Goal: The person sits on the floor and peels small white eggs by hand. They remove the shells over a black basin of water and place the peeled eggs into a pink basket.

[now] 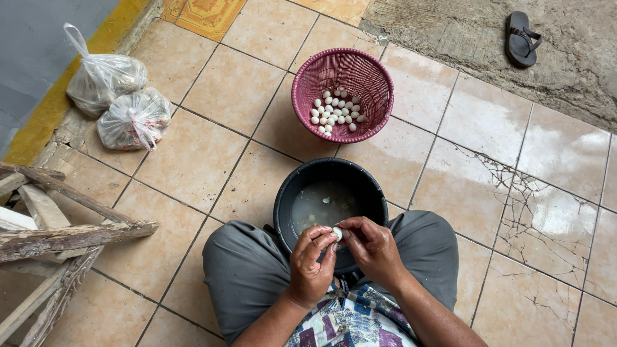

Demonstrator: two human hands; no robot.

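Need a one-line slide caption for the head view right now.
Both hands, left hand and right hand, pinch a small white egg over a black bucket; pink basket of white eggs beyond.

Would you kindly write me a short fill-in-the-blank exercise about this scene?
1. Both hands, the left hand and right hand, hold one small white ____ over the bucket.
2. The black bucket holds cloudy ____.
3. The basket of peeled eggs is ____ in colour.
4. Two tied plastic bags lie on the ____ floor.

Missing: egg; water; pink; tiled
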